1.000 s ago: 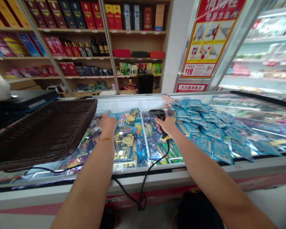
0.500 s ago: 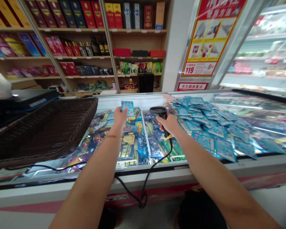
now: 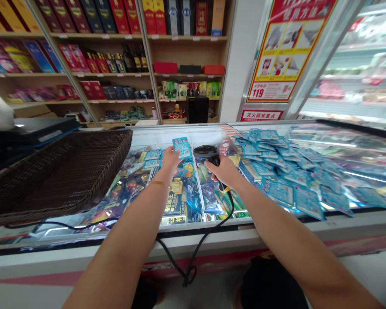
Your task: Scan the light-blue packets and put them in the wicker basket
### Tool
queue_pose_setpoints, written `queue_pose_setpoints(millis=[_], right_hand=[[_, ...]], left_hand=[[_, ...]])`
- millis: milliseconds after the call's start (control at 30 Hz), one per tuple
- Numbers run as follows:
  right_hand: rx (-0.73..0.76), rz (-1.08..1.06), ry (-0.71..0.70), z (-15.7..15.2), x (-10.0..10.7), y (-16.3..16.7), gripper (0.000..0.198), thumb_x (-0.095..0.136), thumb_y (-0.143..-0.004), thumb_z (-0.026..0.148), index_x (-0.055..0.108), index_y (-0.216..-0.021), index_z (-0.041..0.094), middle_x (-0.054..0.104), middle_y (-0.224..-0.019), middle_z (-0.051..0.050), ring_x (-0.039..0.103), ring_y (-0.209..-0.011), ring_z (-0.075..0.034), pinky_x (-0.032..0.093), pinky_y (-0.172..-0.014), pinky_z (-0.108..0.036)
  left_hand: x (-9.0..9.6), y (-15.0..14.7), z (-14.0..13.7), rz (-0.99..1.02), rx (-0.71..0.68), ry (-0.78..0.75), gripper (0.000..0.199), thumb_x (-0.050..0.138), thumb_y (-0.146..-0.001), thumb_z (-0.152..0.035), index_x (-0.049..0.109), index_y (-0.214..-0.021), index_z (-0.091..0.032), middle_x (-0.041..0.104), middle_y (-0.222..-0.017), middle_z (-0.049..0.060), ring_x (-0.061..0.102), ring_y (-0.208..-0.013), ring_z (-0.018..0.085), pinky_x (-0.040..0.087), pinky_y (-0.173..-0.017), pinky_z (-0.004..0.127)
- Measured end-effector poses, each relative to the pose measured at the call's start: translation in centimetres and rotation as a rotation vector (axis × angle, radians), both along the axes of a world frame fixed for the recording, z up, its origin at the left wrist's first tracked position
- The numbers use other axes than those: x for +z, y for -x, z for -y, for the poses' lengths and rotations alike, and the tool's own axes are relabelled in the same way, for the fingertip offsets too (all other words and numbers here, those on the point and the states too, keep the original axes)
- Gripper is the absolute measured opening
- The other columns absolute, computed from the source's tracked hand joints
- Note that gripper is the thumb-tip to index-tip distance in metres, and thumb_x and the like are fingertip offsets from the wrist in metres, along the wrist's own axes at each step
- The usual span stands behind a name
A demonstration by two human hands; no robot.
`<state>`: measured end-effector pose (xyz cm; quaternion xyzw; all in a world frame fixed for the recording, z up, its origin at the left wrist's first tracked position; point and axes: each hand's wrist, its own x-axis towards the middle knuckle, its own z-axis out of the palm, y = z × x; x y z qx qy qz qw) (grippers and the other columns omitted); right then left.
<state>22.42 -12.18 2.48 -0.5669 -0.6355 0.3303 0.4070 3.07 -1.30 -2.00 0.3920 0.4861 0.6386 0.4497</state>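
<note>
My left hand [image 3: 171, 159] is closed on the lower edge of a small light-blue packet [image 3: 182, 147], held up over the freezer. In my right hand [image 3: 225, 171] is a black barcode scanner [image 3: 206, 152], gripped by its handle, its head turned left toward the packet; the two are close but apart. A black cable [image 3: 209, 231] runs from the handle down over the freezer's front edge. Right of my right hand lies a large heap of similar blue packets [image 3: 283, 165]. Several more blue packets [image 3: 152, 159] lie left of my left hand.
A brown wicker basket [image 3: 61, 171] sits on the freezer's left side. Under my hands the chest freezer [image 3: 231, 234] holds bagged goods parted by a white wire divider [image 3: 197, 184]. Behind stand shelves of boxes and bottles [image 3: 116, 73] and a red poster [image 3: 286, 56].
The blue packet in my left hand has moved right and tilted. The scanner in my right hand has shifted slightly left, so packet and scanner are nearer each other.
</note>
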Motion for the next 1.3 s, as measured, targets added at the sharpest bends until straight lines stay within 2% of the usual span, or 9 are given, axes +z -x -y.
queue_pose_setpoints(millis=[367,633,800,933,1100,1300], right_hand=[[0.017,0.077,0.0,0.3,0.3,0.2,0.017,0.067,-0.087,0.027,0.055,-0.077,0.02,0.055,-0.042,0.003,0.056,-0.037,-0.015,0.041,-0.043,-0.023],[0.018,0.098,-0.007,0.2,0.2,0.1,0.022,0.069,-0.087,0.028,0.053,-0.074,0.021,0.054,-0.043,0.003,0.056,-0.037,-0.015,0.041,-0.043,-0.022],[0.032,0.0,0.017,-0.2,-0.2,-0.1,0.023,0.069,-0.087,0.031,0.052,-0.075,0.021,0.053,-0.045,0.004,0.056,-0.037,-0.014,0.04,-0.04,-0.021],[-0.009,-0.106,0.028,-0.3,0.7,-1.1,0.02,0.065,-0.089,0.027,0.051,-0.076,0.021,0.055,-0.05,0.004,0.055,-0.037,-0.012,0.04,-0.037,-0.02],[-0.084,-0.14,-0.011,0.3,3.2,-4.7,0.024,0.066,-0.089,0.028,0.049,-0.073,0.021,0.053,-0.048,0.004,0.053,-0.036,-0.012,0.041,-0.038,-0.02],[-0.251,-0.177,-0.038,1.3,4.2,-11.9,0.022,0.068,-0.088,0.032,0.053,-0.077,0.02,0.059,-0.053,0.002,0.054,-0.037,-0.012,0.043,-0.039,-0.023]], left_hand=[[-0.1,0.1,0.1,0.006,0.034,0.001,0.024,0.065,-0.072,-0.014,0.059,-0.095,-0.02,0.071,-0.082,0.002,0.072,-0.084,0.018,0.059,-0.082,0.036],[-0.1,0.1,0.1,0.003,0.066,0.011,0.022,0.067,-0.074,-0.016,0.057,-0.093,-0.021,0.071,-0.085,0.001,0.071,-0.083,0.016,0.059,-0.08,0.034],[0.3,-0.1,0.4,-0.001,0.102,0.008,0.022,0.065,-0.074,-0.016,0.057,-0.093,-0.021,0.069,-0.084,0.001,0.07,-0.08,0.015,0.058,-0.077,0.032],[0.9,-0.9,1.0,-0.035,0.11,0.015,0.024,0.067,-0.071,-0.02,0.058,-0.093,-0.02,0.065,-0.078,-0.001,0.067,-0.074,0.014,0.057,-0.071,0.028],[2.2,-3.9,1.5,-0.115,0.013,0.044,0.031,0.075,-0.062,-0.021,0.062,-0.09,-0.018,0.062,-0.073,-0.001,0.061,-0.071,0.013,0.049,-0.064,0.023],[3.7,-12.0,2.3,-0.165,-0.239,0.124,0.035,0.084,-0.058,-0.02,0.065,-0.087,-0.017,0.066,-0.076,0.001,0.062,-0.071,0.013,0.048,-0.068,0.027]])
